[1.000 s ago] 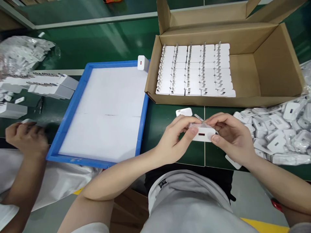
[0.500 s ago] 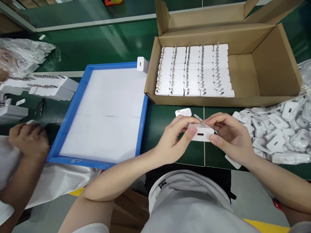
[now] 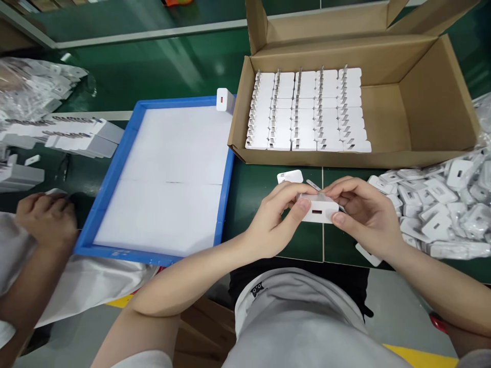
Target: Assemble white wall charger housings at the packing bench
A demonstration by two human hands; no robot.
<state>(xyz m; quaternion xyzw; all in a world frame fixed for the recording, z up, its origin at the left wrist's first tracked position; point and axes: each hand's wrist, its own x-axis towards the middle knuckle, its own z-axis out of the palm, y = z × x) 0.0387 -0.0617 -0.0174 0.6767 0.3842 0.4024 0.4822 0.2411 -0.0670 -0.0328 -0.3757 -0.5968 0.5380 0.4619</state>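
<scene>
Between my two hands is a white charger (image 3: 321, 209), its dark port facing me. My left hand (image 3: 278, 220) is closed on its left side, thumb on the front and fingers over the top. The thumb of my right hand (image 3: 364, 214) presses its right front corner, and the fingertips meet at its back edge. Just beyond my hands lie a white plate (image 3: 290, 177) and a thin metal-looking piece (image 3: 313, 185). Another white piece (image 3: 368, 255) is partly under my right hand.
An open cardboard box (image 3: 387, 117) holds rows of white chargers. Loose white parts (image 3: 437, 220) are heaped right. A blue-rimmed tray (image 3: 226, 204) stands left, with one charger (image 3: 225, 100) at its corner. Another person's hand (image 3: 48, 217) is far left.
</scene>
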